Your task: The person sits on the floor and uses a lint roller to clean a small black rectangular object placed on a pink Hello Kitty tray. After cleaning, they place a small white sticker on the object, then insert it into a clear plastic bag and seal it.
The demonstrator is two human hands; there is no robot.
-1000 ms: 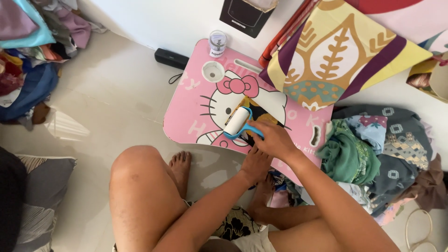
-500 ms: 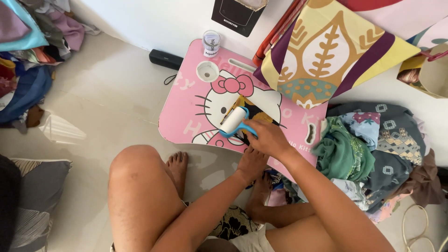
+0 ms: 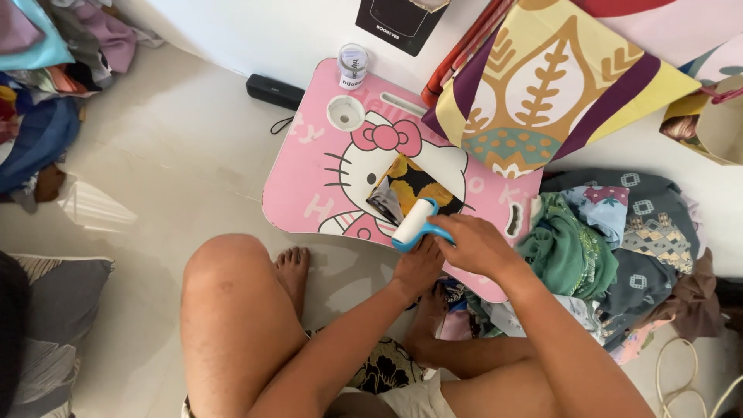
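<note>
Looking down from the head cam: right hand [image 3: 476, 246] has its fingers curled tight around the blue handle of a lint roller [image 3: 412, 224], roller resting on a folded dark-and-yellow cloth [image 3: 414, 188] at the middle of the pink lap table [image 3: 309, 193]. Left hand [image 3: 418, 267] sits at the table's near edge, fingers hidden, probably steadying it. A small jar [image 3: 354, 66] stands at the far edge; can't see what's inside.

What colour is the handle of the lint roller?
Blue; the lint roller has a white roll, seen in the head view, held by the right hand.
</note>
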